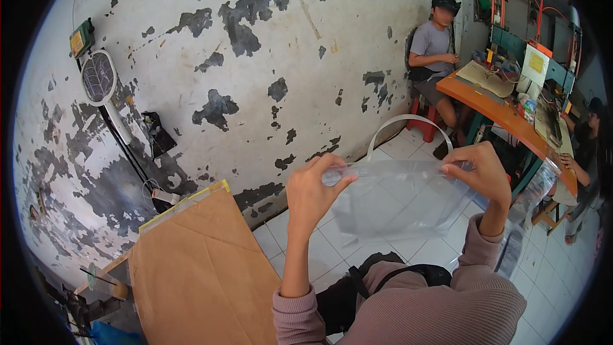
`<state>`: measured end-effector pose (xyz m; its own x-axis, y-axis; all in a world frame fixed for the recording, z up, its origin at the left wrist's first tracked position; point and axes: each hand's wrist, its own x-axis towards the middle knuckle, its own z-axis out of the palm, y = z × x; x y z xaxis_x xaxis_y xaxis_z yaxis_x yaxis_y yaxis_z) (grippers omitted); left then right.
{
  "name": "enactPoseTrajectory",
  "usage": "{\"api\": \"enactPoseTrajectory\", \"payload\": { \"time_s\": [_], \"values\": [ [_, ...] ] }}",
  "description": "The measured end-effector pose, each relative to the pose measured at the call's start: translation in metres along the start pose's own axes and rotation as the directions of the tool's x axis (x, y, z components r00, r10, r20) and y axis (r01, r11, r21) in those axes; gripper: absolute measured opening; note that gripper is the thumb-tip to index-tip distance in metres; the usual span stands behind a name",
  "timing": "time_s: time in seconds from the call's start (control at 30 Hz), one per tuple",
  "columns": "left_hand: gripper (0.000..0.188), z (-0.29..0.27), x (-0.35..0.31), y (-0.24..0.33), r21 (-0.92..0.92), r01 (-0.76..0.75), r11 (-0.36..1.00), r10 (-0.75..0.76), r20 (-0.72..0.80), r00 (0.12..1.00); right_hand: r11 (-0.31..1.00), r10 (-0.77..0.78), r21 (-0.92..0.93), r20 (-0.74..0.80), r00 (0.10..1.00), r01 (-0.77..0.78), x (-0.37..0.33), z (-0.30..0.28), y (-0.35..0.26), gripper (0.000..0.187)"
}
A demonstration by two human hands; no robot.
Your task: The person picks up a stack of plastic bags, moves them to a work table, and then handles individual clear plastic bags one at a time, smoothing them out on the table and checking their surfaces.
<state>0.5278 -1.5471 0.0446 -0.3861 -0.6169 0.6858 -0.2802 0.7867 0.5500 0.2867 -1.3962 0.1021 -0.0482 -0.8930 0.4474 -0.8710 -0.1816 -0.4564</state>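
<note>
A clear plastic bag (399, 201) hangs in front of me, above the white tiled floor, which shows through it. Its pale strap handle (408, 117) arches up beyond the top edge. My left hand (313, 188) pinches the bag's upper left corner between thumb and fingers. At the upper right corner, my right hand (482, 176) pinches the same edge, so the top is stretched between both hands. The bag looks flat; whether anything is inside I cannot make out.
A brown-covered table (204, 268) stands at my left. At the right, a person (434, 57) sits by an orange-edged workbench (491, 112); another person (584, 153) works at its far right side. A racket-shaped swatter (99, 76) hangs on the peeling wall (255, 76).
</note>
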Motion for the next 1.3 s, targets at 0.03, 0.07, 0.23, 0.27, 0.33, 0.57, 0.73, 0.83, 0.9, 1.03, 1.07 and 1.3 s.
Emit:
{"api": "enactPoseTrajectory", "payload": {
  "time_s": [0.03,0.07,0.23,0.27,0.33,0.57,0.73,0.83,0.9,1.03,1.07,1.3],
  "values": [
    [0.022,0.0,0.0,-0.001,0.301,-0.166,0.939,0.171,0.01,0.985,0.992,-0.064,-0.115,-0.038,0.997,0.059,-0.002,0.0,-0.002,0.012],
    [0.022,0.003,-0.001,0.001,0.297,-0.165,0.941,0.169,0.011,0.985,0.966,-0.132,-0.23,-0.068,0.989,0.114,-0.004,0.0,-0.004,0.011],
    [0.013,0.027,-0.006,-0.002,-0.13,-0.082,0.988,0.099,0.133,0.986,0.949,-0.188,-0.274,-0.107,0.976,0.153,-0.009,0.0,-0.014,0.011],
    [0.013,0.027,-0.006,-0.001,-0.134,-0.082,0.988,0.1,0.135,0.986,0.949,-0.149,-0.297,-0.114,0.982,0.109,-0.01,-0.001,-0.014,0.011],
    [0.009,0.025,-0.004,0.001,-0.142,-0.02,0.99,0.041,0.141,0.989,0.962,-0.137,-0.251,-0.109,0.985,0.106,-0.01,0.0,-0.014,0.012],
    [0.01,0.023,-0.002,0.01,-0.139,-0.008,0.99,0.015,0.046,0.999,0.948,-0.172,-0.292,-0.144,0.975,0.124,-0.008,-0.003,-0.025,0.013],
    [0.013,0.028,-0.004,0.006,-0.139,-0.047,0.989,0.056,0.068,0.996,0.931,-0.182,-0.349,-0.18,0.967,0.11,-0.009,-0.003,-0.025,0.013],
    [0.016,0.03,-0.006,0.003,-0.134,-0.043,0.99,0.052,0.069,0.996,0.936,-0.167,-0.339,-0.185,0.969,0.097,-0.009,0.0,-0.021,0.014],
    [0.016,0.031,-0.006,0.002,-0.113,-0.055,0.992,0.063,0.065,0.996,0.943,-0.14,-0.325,-0.177,0.974,0.077,-0.01,-0.001,-0.02,0.014],
    [0.011,0.027,-0.004,0.009,0.039,-0.169,0.985,0.169,-0.009,0.986,0.949,-0.134,-0.306,-0.172,0.976,0.077,-0.009,0.0,-0.019,0.012],
    [0.011,0.028,-0.004,0.009,0.038,-0.169,0.985,0.17,-0.009,0.985,0.948,-0.136,-0.309,-0.169,0.976,0.078,-0.009,0.0,-0.02,0.012],
    [0.013,0.033,-0.007,-0.003,0.013,-0.047,0.999,0.047,0.022,0.999,0.985,-0.049,-0.167,-0.035,0.998,0.042,0.008,0.003,0.001,0.01]
  ]
}}
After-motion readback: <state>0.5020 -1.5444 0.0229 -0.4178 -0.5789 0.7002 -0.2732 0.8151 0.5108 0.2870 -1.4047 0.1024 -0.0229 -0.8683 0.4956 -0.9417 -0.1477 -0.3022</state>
